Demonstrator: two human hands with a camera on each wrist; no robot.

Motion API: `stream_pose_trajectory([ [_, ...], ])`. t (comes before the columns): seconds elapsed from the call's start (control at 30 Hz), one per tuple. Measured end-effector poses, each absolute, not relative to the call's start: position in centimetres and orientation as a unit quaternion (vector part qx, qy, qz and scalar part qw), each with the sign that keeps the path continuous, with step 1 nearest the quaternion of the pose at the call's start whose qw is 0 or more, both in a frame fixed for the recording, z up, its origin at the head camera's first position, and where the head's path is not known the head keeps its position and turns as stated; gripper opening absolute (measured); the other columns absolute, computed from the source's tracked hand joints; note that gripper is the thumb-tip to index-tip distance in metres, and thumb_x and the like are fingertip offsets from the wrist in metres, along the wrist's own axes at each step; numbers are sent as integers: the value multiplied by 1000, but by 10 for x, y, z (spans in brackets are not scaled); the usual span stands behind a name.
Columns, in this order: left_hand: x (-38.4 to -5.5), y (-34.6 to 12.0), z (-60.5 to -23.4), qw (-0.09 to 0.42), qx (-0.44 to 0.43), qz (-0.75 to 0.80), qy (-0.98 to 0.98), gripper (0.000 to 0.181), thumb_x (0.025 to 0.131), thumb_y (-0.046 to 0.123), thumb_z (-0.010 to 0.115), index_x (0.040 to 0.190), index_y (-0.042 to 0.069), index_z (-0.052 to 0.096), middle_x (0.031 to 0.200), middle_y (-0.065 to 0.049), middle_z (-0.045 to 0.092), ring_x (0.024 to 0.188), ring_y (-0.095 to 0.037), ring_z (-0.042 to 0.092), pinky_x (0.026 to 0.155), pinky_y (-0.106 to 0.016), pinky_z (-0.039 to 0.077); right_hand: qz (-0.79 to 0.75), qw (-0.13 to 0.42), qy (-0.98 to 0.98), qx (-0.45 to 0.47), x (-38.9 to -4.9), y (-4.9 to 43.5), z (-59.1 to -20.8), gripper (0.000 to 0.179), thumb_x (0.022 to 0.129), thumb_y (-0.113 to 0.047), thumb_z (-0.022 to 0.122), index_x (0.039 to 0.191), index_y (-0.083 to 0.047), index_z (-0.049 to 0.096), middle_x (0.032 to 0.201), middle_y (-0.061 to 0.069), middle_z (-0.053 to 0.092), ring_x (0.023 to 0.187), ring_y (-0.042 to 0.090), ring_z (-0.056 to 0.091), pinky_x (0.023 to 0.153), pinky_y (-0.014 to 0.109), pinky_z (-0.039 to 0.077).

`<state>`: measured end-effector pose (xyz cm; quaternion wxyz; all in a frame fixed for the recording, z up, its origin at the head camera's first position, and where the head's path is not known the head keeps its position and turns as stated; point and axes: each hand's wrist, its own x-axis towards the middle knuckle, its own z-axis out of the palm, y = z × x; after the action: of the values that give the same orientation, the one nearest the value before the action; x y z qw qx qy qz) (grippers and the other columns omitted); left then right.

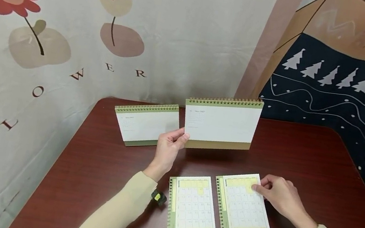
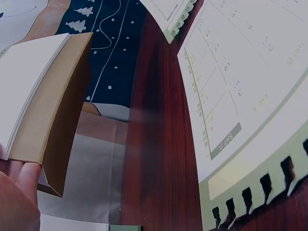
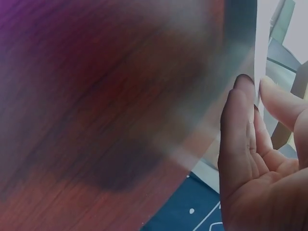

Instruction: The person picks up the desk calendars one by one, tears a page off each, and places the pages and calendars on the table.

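Note:
My left hand (image 1: 167, 149) grips the lower left corner of a spiral-bound desk calendar (image 1: 222, 124) with a green top band and brown base. Its thumb lies on the front, and a shadow falls on the table under the base. In the left wrist view the calendar's brown base (image 2: 53, 96) is folded, with fingers at its end. My right hand (image 1: 280, 195) pinches the upper right edge of a loose calendar page (image 1: 246, 216) marked 12. The right wrist view shows that page (image 3: 261, 43) edge-on between thumb and fingers.
Left of the held calendar, a similar desk calendar (image 1: 148, 126) with a green base stands on the dark red table (image 1: 86, 178). Another loose page (image 1: 193, 211) marked 12 lies beside the pinched one. Printed cloth (image 1: 196, 24) hangs behind the table.

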<state>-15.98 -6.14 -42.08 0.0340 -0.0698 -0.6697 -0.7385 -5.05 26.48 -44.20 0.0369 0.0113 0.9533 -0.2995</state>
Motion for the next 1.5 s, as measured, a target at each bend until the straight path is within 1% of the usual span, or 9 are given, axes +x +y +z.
stream_pose_trajectory([
  [0.2, -162, -59, -423, 21, -72, -737, -672, 26, 99, 2, 68, 123, -7, 72, 112, -18, 75, 93, -6, 65, 80, -25, 56, -263, 29, 964, 3, -50, 269, -442, 27, 88, -29, 83, 91, -4, 74, 72, -4, 66, 63, 13, 55, 56, 32, 41],
  [0.33, -164, -57, -426, 9, -66, -734, -676, 27, 100, 3, 67, 124, -6, 72, 114, -18, 75, 95, -7, 65, 82, -26, 56, -240, 12, 971, 3, -50, 274, -436, 30, 90, -32, 81, 94, -3, 75, 77, 0, 69, 65, 14, 58, 58, 33, 43],
  [0.47, -168, -56, -430, -5, -59, -734, -677, 27, 100, 4, 66, 125, -5, 72, 116, -17, 75, 101, -9, 66, 86, -29, 57, -233, -24, 972, 8, -51, 281, -427, 40, 96, -37, 75, 107, 1, 71, 84, 7, 71, 68, 17, 60, 60, 34, 45],
  [0.63, -172, -54, -435, -23, -44, -734, -677, 27, 100, 5, 67, 125, -4, 73, 110, -13, 76, 97, -9, 65, 84, -30, 56, -253, -78, 964, 24, -51, 291, -416, 53, 101, -42, 66, 127, 4, 60, 100, 17, 71, 81, 29, 67, 63, 36, 47],
  [0.77, -175, -53, -437, -40, -32, -733, -679, 28, 100, 6, 68, 125, -4, 72, 108, -11, 76, 96, -10, 65, 84, -32, 56, -276, -108, 955, 38, -51, 297, -407, 54, 103, -40, 63, 135, 2, 56, 111, 22, 69, 92, 36, 68, 68, 41, 49],
  [0.9, -179, -51, -441, -62, -20, -730, -681, 28, 100, 6, 68, 127, -3, 72, 111, -12, 75, 100, -12, 67, 87, -35, 57, -290, -125, 948, 38, -51, 300, -400, 51, 103, -37, 63, 138, 1, 55, 116, 23, 68, 93, 37, 68, 70, 42, 48],
  [1.1, -184, -44, -446, -84, -7, -723, -686, 29, 100, 6, 68, 128, -3, 71, 116, -16, 75, 97, -12, 67, 87, -34, 57, -295, -130, 946, 34, -50, 298, -399, 49, 104, -34, 63, 138, 0, 55, 116, 23, 67, 92, 36, 67, 70, 39, 48],
  [1.23, -186, -39, -448, -98, -8, -715, -692, 30, 101, 5, 67, 129, -3, 70, 118, -18, 74, 98, -12, 67, 91, -37, 57, -294, -123, 947, 36, -49, 297, -399, 49, 104, -34, 62, 138, 0, 54, 117, 24, 67, 93, 38, 67, 71, 41, 49],
  [1.5, -189, -35, -454, -99, -17, -691, -715, 30, 100, 4, 67, 128, -5, 70, 113, -18, 75, 93, -12, 66, 89, -35, 57, -294, -116, 948, 35, -49, 302, -395, 52, 104, -32, 62, 143, 1, 49, 120, 26, 66, 96, 41, 68, 71, 41, 49],
])
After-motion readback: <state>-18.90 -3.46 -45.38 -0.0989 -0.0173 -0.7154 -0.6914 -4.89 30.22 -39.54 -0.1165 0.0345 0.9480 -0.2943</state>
